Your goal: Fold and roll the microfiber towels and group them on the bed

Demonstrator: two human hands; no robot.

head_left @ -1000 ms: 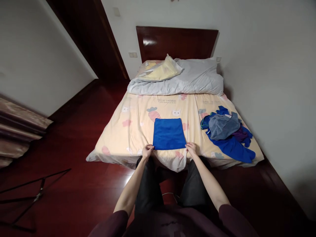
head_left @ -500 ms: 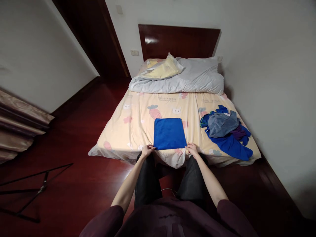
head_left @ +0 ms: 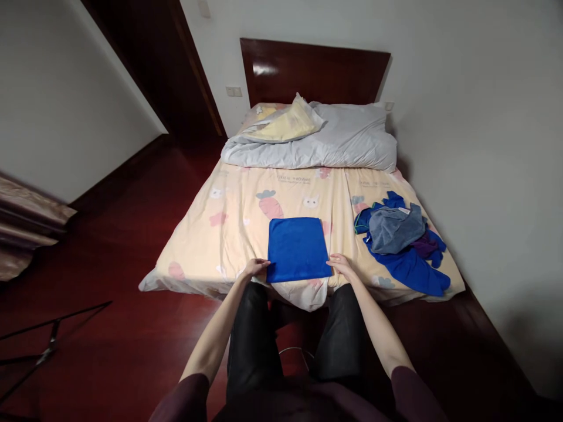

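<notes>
Your left hand (head_left: 256, 267) and right hand (head_left: 341, 265) touch the blue cloth (head_left: 299, 249), fingers nearly closed, pinch unclear; smooth left and right edges evenly.

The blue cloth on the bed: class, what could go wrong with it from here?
The blue cloth lies close to the near edge of the bed, so it might slip off. The left hand and right hand are at its opposite sides; an uneven pull could skew it.
</notes>
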